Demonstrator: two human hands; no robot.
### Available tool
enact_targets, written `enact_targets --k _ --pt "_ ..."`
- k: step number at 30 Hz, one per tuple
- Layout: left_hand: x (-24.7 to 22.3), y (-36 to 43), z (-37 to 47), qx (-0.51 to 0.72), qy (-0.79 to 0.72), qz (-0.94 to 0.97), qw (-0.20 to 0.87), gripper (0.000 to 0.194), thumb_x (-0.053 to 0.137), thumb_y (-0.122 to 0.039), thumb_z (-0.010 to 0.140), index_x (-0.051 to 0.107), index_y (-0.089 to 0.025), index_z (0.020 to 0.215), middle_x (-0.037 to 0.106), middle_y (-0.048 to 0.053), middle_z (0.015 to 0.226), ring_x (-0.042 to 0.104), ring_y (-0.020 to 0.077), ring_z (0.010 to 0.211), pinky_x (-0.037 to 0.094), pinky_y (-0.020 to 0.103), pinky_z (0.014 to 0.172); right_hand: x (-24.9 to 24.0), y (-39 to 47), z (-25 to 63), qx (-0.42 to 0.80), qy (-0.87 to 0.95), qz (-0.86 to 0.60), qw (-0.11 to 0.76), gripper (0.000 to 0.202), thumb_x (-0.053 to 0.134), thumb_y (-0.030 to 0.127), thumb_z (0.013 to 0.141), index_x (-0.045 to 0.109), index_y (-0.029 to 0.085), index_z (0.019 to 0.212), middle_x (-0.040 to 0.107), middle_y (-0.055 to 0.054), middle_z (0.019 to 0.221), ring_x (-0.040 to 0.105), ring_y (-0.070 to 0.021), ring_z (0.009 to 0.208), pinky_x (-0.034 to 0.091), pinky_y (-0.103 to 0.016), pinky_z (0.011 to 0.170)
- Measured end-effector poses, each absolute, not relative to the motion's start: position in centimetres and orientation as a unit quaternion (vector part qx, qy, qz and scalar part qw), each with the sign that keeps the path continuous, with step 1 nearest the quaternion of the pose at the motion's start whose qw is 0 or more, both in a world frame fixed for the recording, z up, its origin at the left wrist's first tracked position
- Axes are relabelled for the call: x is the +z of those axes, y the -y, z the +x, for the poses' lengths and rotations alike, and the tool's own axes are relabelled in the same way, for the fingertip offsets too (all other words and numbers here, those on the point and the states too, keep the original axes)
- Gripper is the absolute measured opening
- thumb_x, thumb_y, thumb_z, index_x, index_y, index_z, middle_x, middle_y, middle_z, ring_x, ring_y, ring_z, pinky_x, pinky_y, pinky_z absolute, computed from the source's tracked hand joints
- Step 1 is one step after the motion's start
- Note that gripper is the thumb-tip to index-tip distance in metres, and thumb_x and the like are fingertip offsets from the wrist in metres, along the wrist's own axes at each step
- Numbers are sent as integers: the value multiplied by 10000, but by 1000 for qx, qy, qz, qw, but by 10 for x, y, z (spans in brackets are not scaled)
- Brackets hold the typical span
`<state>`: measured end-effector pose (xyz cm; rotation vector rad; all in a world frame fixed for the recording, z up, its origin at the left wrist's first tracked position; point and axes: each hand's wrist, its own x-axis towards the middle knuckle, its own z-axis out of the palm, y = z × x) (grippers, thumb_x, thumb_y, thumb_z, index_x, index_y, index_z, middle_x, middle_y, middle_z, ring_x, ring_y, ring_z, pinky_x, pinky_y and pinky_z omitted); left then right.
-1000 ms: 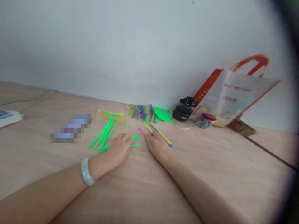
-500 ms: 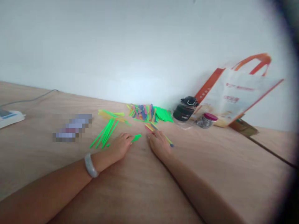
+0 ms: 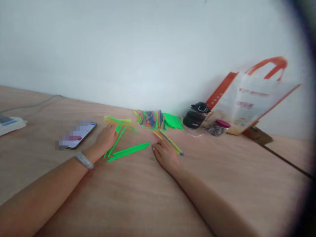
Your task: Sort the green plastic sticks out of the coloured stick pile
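Observation:
My left hand, with a pale bangle at the wrist, is over loose green sticks; its fingers are bent against their upper ends. More green sticks lie slanted together between my hands. Low on the table, my right hand has its fingers curled and thumb drawn in, beside several coloured sticks, yellow and blue among them. Whatever its fingertips cover is hidden. Yellow and green sticks are heaped just past my left hand.
Against the wall lie multicoloured sticks and a green pile. To the right stand a dark bottle, a red-lidded jar and a shopping bag. A phone and a white device are at left.
My left hand has let go of the green sticks between the hands and moved left and away from me onto the others. The right hand has barely shifted.

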<state>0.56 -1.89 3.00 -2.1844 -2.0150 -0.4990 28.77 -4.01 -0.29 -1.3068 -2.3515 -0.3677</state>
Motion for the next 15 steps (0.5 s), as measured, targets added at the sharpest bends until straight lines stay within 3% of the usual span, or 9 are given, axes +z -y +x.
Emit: enact_targets --k 4,8,11,15 --pt "31 19 6 -190 660 -723 71 273 406 -169 883 570 -126 1098 575 107 1025 573 222 947 462 323 813 1 43 286 -81 845 -458 263 259 429 263 890 675 182 894 618 -109 935 549 -209 893 447 -345 827" --pt "31 32 22 -264 583 -765 73 299 404 -181 894 549 -168 1155 555 82 1039 572 190 917 475 303 793 5 45 281 63 789 -481 377 312 394 341 906 667 193 939 656 -83 897 582 -203 887 458 -341 814" --pt "27 51 44 -285 485 -825 53 333 399 -155 895 509 -186 1207 546 73 1064 558 177 938 475 304 821 6 50 273 223 710 -510 431 413 364 470 899 662 184 909 663 -61 821 600 -186 768 477 -318 699" --pt "18 75 69 -237 411 -880 25 301 390 -136 898 522 -193 1163 558 55 1000 561 172 892 490 306 792 7 61 262 395 647 -500 419 457 400 544 855 651 163 875 608 -23 664 543 -136 554 422 -257 513"
